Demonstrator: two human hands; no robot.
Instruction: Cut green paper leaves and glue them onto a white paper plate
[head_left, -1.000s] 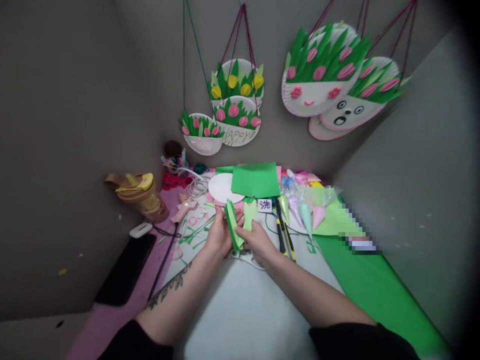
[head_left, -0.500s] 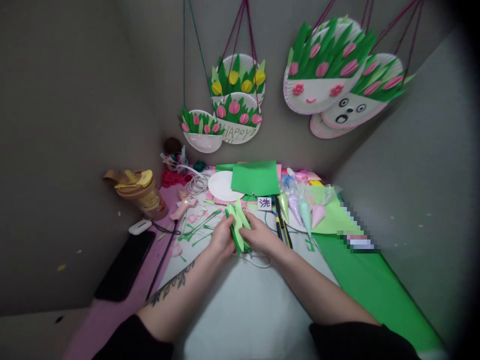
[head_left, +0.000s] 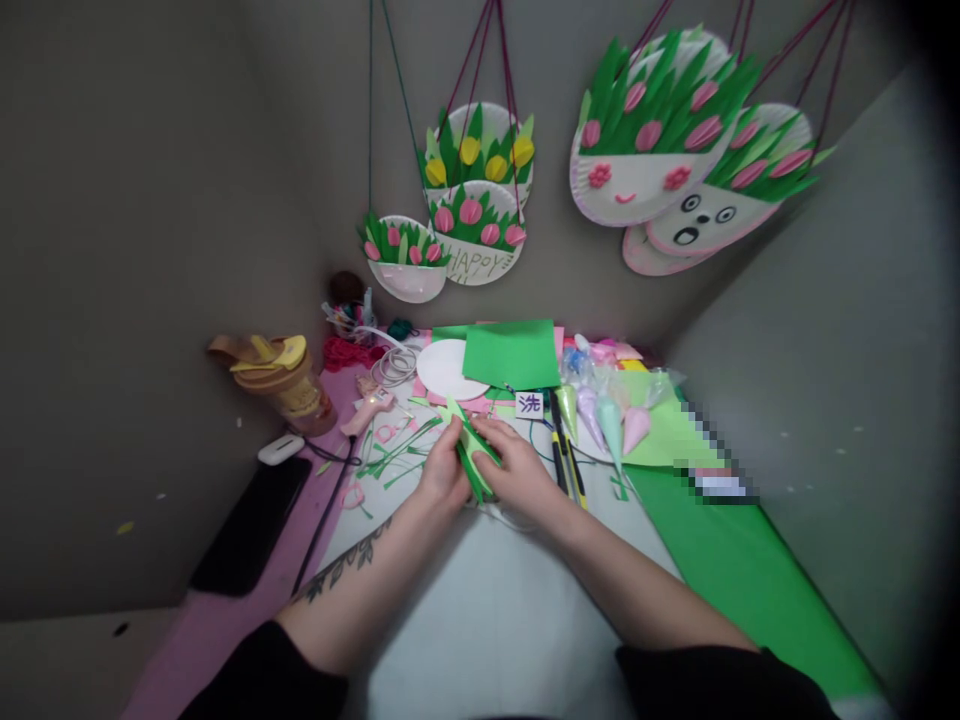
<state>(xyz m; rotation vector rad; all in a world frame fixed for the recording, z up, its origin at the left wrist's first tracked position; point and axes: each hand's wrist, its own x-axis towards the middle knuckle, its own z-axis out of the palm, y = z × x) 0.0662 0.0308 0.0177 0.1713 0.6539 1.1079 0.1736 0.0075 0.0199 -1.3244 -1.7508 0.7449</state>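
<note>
A bundle of green paper leaves (head_left: pixel 472 456), light and dark, is held upright at a slant between my two hands above the table. My left hand (head_left: pixel 444 472) is closed round its left side, the thumb on top. On the right side, my right hand (head_left: pixel 520 472) is closed against the leaves with bent fingers, hiding part of them. Narrow green paper scraps (head_left: pixel 397 455) lie to the left of my hands. A white cable (head_left: pixel 510 518) passes under my right hand. Beyond the hands are a white paper plate (head_left: pixel 446 370) and a green paper sheet (head_left: pixel 511 355).
On the left stand a lidded cup (head_left: pixel 289 390), a pink glue gun (head_left: pixel 369 410) and a black phone (head_left: pixel 251 530). At right lie yellow-black cutters (head_left: pixel 568 450), several piping bags (head_left: pixel 610 430) and a light green sheet (head_left: pixel 667 430). Decorated paper-plate baskets (head_left: pixel 645 185) hang above.
The bundle has tilted to the left, and its leaves look gathered closer. My right hand has shifted in over them, covering more. The view has moved slightly.
</note>
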